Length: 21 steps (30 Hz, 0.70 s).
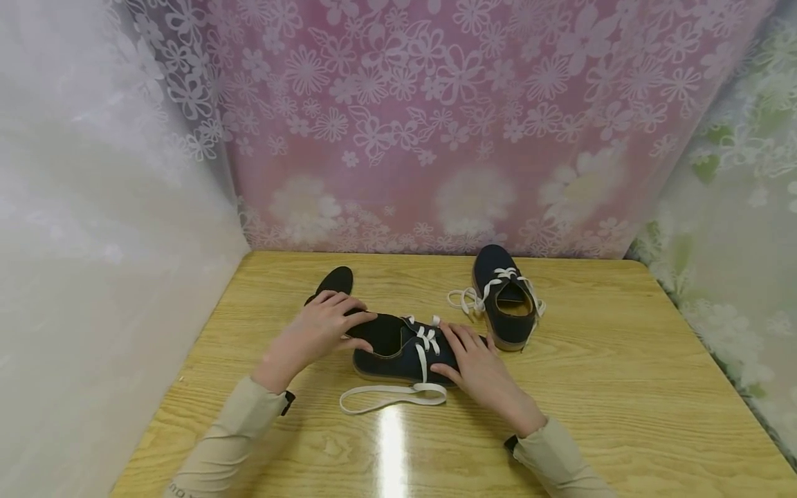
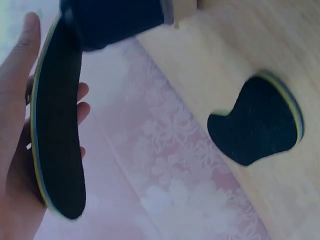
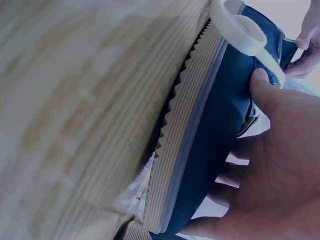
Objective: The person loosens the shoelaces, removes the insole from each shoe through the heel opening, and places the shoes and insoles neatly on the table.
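A navy canvas shoe (image 1: 392, 365) with white laces lies on the table, toe to the right. My left hand (image 1: 324, 324) holds a black insole (image 2: 57, 125) with a yellow and blue edge, thumb on one side and fingers on the other. The insole's front end reaches the shoe's opening; how far inside it goes is hidden. My right hand (image 1: 478, 363) grips the shoe's front part, thumb on the near side beside the laces (image 3: 240, 32) and fingers over the other side. A second black insole (image 1: 337, 281) lies on the table behind my left hand.
Another navy shoe (image 1: 495, 277) with white laces stands at the back right, toe away. A loose lace loop (image 1: 373, 389) lies in front of the held shoe. Floral curtains (image 1: 423, 124) hang behind the wooden table (image 1: 623, 387) and along its sides.
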Each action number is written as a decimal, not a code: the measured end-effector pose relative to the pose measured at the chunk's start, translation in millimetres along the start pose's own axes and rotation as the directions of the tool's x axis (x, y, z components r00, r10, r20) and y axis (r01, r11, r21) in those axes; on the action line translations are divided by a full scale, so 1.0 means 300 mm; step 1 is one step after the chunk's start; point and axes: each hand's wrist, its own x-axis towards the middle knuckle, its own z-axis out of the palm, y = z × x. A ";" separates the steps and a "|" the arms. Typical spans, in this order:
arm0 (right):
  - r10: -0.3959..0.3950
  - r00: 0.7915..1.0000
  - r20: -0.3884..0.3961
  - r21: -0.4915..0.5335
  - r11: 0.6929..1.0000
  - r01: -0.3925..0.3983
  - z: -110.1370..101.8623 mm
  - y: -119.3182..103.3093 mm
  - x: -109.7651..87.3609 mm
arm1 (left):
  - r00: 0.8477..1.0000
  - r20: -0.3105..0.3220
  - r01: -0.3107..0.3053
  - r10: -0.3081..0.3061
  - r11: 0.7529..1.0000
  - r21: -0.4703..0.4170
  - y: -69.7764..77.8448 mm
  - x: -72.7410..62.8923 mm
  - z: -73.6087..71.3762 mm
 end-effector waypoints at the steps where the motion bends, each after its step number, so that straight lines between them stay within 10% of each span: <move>1: 0.000 1.000 0.001 -0.001 1.000 0.000 -0.001 0.000 0.000 | 1.000 0.014 -0.003 0.003 1.000 0.009 0.006 0.002 0.006; 9: -0.004 1.000 0.004 -0.008 1.000 0.004 0.001 0.003 -0.001 | 0.996 0.089 0.011 -0.013 1.000 0.026 0.043 0.005 0.039; 21: -0.008 1.000 -0.003 -0.013 1.000 0.008 -0.006 -0.002 -0.001 | 0.998 -0.046 -0.032 0.037 0.994 0.100 0.017 -0.002 0.052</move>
